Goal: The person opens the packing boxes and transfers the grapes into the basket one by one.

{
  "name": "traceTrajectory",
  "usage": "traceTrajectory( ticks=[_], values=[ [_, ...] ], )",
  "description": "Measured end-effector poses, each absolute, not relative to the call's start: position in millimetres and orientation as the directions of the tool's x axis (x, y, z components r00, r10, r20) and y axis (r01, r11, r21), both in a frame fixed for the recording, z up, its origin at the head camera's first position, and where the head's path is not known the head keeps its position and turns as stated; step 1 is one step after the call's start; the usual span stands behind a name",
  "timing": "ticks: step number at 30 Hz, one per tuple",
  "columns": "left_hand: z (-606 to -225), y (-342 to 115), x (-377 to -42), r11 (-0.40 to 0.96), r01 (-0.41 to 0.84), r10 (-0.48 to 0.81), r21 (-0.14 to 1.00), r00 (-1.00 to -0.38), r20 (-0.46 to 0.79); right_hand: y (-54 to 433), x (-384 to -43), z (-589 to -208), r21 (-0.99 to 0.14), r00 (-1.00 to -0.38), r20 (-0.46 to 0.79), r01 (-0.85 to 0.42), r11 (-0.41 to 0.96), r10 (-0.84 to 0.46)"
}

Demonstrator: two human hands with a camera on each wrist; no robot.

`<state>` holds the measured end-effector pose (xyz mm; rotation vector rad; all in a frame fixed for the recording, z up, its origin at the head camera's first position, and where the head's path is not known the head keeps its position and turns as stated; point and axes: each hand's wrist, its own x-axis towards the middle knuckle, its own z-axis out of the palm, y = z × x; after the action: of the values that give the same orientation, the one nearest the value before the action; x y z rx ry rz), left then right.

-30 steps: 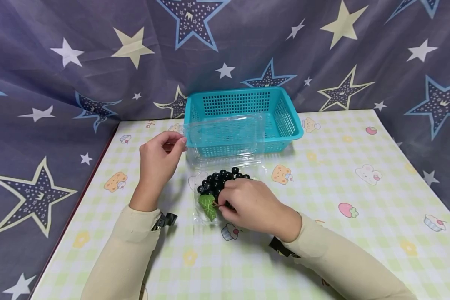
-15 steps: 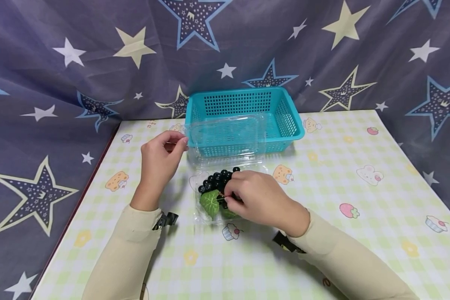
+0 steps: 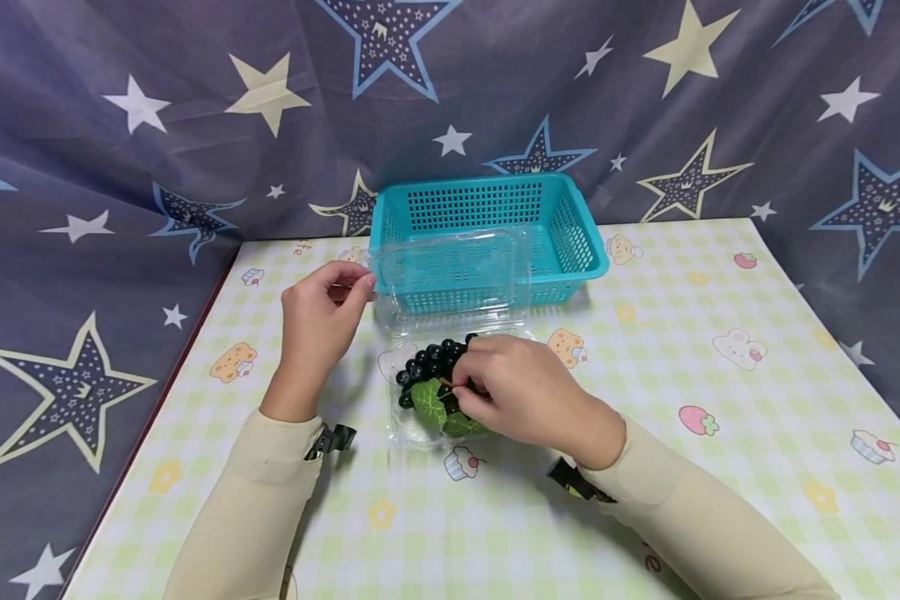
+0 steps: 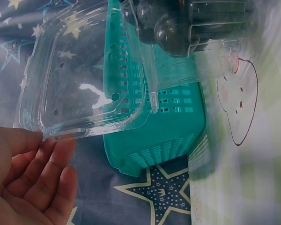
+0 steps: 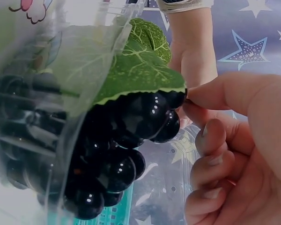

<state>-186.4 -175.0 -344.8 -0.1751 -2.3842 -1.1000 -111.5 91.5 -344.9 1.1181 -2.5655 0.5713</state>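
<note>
A clear plastic clamshell box (image 3: 408,435) lies open on the table with its lid (image 4: 75,93) raised at the back. My left hand (image 3: 321,312) pinches the left edge of that lid between thumb and fingers. A bunch of dark grapes (image 3: 427,363) with green leaves (image 5: 140,68) sits in the box's base. At the bunch's stem end, my right hand (image 3: 528,390) pinches with thumb and forefinger, its other fingers curled. That hand hides the right part of the grapes in the head view; the exact pinch point is partly covered.
A turquoise plastic basket (image 3: 581,250) stands behind the box, seen partly through the lid. A checked cloth with printed cartoons covers the table (image 3: 765,467). A dark star-patterned curtain (image 3: 435,75) hangs at the back and sides.
My right hand has shifted a little to the right with the stem. The leaves have turned and moved right, and a second leaf now shows. My left hand and the lid have stayed put.
</note>
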Motion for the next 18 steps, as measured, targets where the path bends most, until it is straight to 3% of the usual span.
traceTrajectory(
  ticks=[18],
  values=[
    [-345.9, -175.2, -186.6, 0.663, 0.331, -0.074, 0.672, -0.864, 0.499, 96.6, -113.9, -338.6, -0.255, -0.667, 0.416, -0.738, 0.625, -0.618]
  ],
)
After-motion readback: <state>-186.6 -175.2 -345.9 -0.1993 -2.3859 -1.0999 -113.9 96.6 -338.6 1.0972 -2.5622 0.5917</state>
